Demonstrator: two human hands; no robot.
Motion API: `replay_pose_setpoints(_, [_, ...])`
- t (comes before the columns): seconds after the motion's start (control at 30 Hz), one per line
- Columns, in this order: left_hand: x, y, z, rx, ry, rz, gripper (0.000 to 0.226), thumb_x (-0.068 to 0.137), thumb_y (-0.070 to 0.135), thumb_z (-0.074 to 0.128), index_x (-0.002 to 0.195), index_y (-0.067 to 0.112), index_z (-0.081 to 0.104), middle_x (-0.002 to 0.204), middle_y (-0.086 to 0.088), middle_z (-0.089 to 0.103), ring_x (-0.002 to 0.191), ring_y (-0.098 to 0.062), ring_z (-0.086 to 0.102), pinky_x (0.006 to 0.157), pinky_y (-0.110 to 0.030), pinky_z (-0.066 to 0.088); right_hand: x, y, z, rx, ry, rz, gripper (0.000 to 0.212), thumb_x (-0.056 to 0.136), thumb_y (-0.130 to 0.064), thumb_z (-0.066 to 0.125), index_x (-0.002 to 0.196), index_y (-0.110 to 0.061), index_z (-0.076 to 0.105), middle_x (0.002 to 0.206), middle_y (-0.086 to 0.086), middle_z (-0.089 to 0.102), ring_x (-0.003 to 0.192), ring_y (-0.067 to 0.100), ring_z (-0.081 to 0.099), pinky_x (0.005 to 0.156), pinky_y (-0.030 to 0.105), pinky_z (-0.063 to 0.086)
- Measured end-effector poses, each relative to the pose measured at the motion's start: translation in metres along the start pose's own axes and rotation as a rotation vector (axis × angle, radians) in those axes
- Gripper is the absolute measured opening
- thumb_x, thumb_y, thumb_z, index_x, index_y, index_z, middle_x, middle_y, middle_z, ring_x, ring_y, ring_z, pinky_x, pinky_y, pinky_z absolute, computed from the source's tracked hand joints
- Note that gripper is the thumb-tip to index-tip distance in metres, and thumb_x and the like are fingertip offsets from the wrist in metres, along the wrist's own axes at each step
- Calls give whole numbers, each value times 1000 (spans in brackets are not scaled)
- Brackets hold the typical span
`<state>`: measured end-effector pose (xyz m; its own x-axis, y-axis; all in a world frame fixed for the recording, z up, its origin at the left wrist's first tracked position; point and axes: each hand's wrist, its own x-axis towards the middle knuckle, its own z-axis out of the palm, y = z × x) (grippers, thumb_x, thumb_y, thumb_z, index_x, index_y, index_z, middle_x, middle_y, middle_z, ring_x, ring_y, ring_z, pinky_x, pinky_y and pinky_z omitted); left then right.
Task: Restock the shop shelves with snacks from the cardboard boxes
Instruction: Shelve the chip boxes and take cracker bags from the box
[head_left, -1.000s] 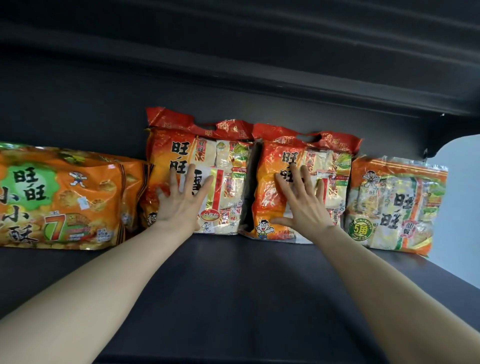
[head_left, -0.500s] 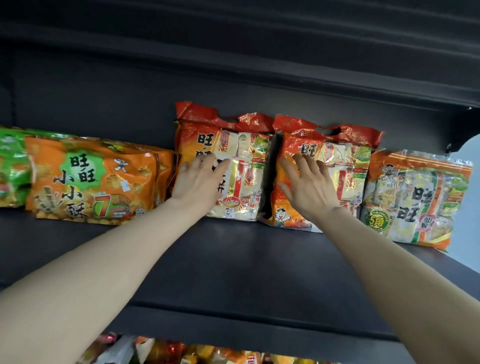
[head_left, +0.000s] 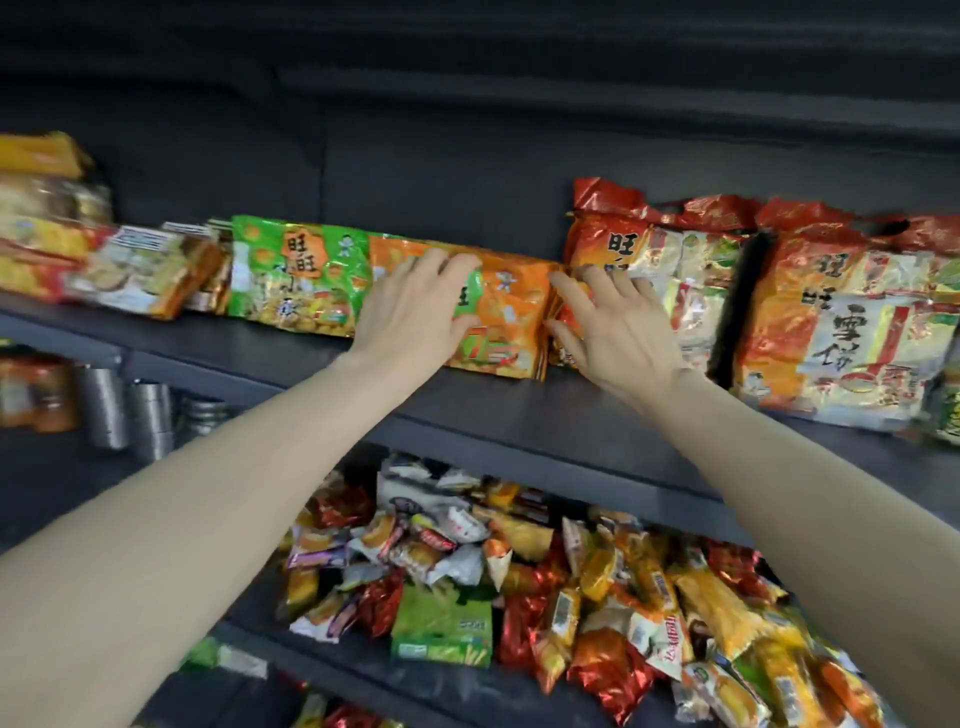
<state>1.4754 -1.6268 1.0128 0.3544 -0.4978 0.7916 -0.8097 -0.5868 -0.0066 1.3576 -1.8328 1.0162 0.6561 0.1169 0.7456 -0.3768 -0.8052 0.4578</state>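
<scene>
An orange foil snack bag (head_left: 511, 317) along the dark metal shelf's (head_left: 545, 410) back edge is pressed by the flat-fingered left hand (head_left: 415, 312); its right end is touched by the spread right hand (head_left: 618, 332). Shelf judged mostly stocked.

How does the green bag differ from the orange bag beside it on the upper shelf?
The green bag is untouched; the left hand rests on the orange bag. The green bag sits further left; the orange bag lies next to the red-topped bags. Both are wide snack bags on the upper shelf, bearing similar printed characters.
</scene>
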Motion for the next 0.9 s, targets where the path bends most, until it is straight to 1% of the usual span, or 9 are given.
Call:
replay_pose_setpoints(0.13, [-61,-85,-39,45,-27,-80,52,92,38,63,139,24,45,126,-4,56,114,-30,53,77,-38,46,29,-108,-13,111,18,-68,48,100,-44,41,133,-12,53,115,15,59,94,37,57,76,45,44])
replay_pose_setpoints(0.2, [-96,-131,-58,78,-49,-122,52,92,38,63,139,25,46,126,-4,56,114,-30,53,76,-39,47,42,-167,-17,166,40,-111,47,100,-43,41,133,-12,54,115,15,60,94,38,58,77,45,44])
replay_pose_setpoints(0.33, [-169,-223,-95,162,-98,-216,54,91,39,64,140,24,44,123,-4,56,112,-30,54,76,-40,48,67,-287,-24,271,25,-191,47,101,-44,40,135,-13,51,119,15,58,100,38,56,80,46,44])
replay_pose_setpoints(0.43, [-226,-288,-120,240,-147,-301,54,89,38,66,137,23,47,117,-6,56,105,-32,56,72,-41,49,81,-377,-25,359,22,-247,46,101,-42,44,135,-12,51,120,15,58,98,38,56,78,45,43])
replay_pose_setpoints(0.53, [-281,-345,-141,307,-189,-379,53,85,37,70,132,21,51,111,-7,57,103,-34,58,73,-43,51,91,-462,-25,445,3,-320,47,101,-42,44,136,-12,51,118,15,59,95,38,57,77,46,44])
replay_pose_setpoints(0.63, [-332,-395,-157,358,-226,-450,53,82,36,73,129,20,54,109,-8,59,100,-34,59,72,-44,51,100,-538,-23,530,-11,-392,47,101,-44,40,133,-11,52,111,14,59,92,38,57,74,45,42])
replay_pose_setpoints(0.73, [-379,-444,-166,377,-272,-542,53,81,32,73,129,18,55,110,-10,60,100,-36,60,73,-46,51,106,-614,-17,626,-31,-463,49,102,-44,37,135,-11,51,111,15,59,94,38,58,76,46,44])
replay_pose_setpoints(0.83, [-421,-492,-169,397,-335,-671,52,82,30,72,130,19,54,112,-11,59,103,-37,59,74,-47,50,110,-689,0,679,-39,-529,48,101,-44,39,134,-11,52,107,14,60,89,37,59,73,46,45])
replay_pose_setpoints(0.9, [-447,-525,-165,403,-359,-733,51,83,27,72,130,17,55,113,-14,59,103,-39,57,73,-46,49,114,-741,15,715,-58,-564,47,99,-43,42,131,-12,55,102,13,61,86,36,59,71,45,44])
